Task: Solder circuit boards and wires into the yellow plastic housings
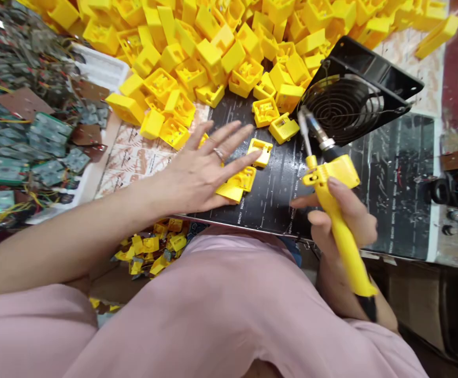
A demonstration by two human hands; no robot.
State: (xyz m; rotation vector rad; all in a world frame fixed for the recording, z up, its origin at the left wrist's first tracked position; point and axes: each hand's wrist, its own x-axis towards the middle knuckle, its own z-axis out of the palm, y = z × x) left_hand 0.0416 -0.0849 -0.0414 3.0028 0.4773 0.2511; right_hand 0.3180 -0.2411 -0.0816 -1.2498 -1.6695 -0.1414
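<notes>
My left hand [201, 170] is spread over the black board [270, 202], fingers apart, with a ring on one finger. Its index fingertip touches or hovers just over a small yellow plastic case [266, 156]; the contact is hard to tell. Near the thumb and partly behind the fingers lie more yellow cases [247, 178]. My right hand [357, 215] grips a yellow soldering iron [341, 233] by its handle, slightly blurred. The iron's metal tip and a thin feed tube point up and away, in front of a black fan.
Yellow cases [213, 50] form a large heap at the back. The black fan [342, 105] stands tilted at back right. Circuit boards with wires [50, 136] are piled at left, near a white tray [105, 65]. More yellow pieces [150, 244] lie below the table edge.
</notes>
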